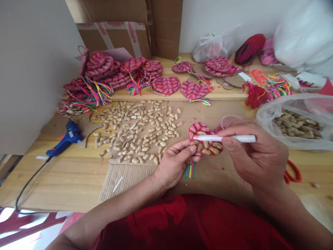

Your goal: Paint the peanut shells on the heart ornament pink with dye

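Observation:
Between the thumb and fingers of my left hand [179, 159] is a small red peanut-covered ornament [214, 150], gripped at its left edge. Some of its peanuts are pink and others are still plain tan. Green, yellow and blue cords [191, 171] hang below it. My right hand [256, 149] pinches a slim white pen-shaped brush [240, 138], held nearly level. The brush's pink tip touches or hovers just over the ornament's left side; I cannot tell which. Behind my right fingers stands a small clear cup [230, 120], partly hidden.
Loose peanuts [145, 139] cover the cardboard sheet [130, 172] to the left. A blue glue gun [65, 139] with a cord lies beyond them. Finished pink ornaments [166, 85] line the raised back shelf. At right are a bag of peanuts [296, 125] and orange-handled scissors [295, 172].

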Available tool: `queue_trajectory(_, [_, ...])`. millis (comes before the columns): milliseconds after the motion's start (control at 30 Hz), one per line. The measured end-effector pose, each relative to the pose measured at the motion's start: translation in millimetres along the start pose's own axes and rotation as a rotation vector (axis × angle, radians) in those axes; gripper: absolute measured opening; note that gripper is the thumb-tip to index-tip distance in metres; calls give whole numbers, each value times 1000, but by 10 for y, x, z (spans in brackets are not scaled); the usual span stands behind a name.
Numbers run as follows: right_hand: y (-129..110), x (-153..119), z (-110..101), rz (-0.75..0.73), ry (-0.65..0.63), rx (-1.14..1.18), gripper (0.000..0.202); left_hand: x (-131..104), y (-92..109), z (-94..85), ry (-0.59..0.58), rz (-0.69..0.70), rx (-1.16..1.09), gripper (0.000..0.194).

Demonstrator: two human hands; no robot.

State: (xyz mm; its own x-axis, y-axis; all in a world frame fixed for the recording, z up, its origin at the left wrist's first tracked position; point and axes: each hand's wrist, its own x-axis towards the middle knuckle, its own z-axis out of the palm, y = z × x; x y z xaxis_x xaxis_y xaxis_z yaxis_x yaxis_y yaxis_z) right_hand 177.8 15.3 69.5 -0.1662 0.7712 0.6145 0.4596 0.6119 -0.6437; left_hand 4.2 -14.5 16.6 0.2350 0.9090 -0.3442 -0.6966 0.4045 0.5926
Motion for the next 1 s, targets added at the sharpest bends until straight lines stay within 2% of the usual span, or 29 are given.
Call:
queue_trajectory(133, [14, -2, 10, -15, -27, 8, 16, -1, 0, -1, -3, 6, -1, 21])
queue_trajectory(300, [7, 8, 5, 28, 18, -3, 13, -6, -5, -7, 6, 4, -11, 20])
queue_trajectory(500, [21, 6, 0, -6, -40, 10, 15, -9, 9, 2, 5, 4, 11, 22])
queue_trajectory(667, [16, 1, -5, 30, 6, -40, 15, -8, 1, 7, 7, 0, 15, 21])
queue_trajectory(900, [8, 11, 3, 36, -3, 22, 11, -8, 1, -1, 5, -4, 26, 21])
queue_trajectory(1000, [17, 16, 11, 74, 38, 13, 11, -6, 4, -2, 2, 0, 25, 20])
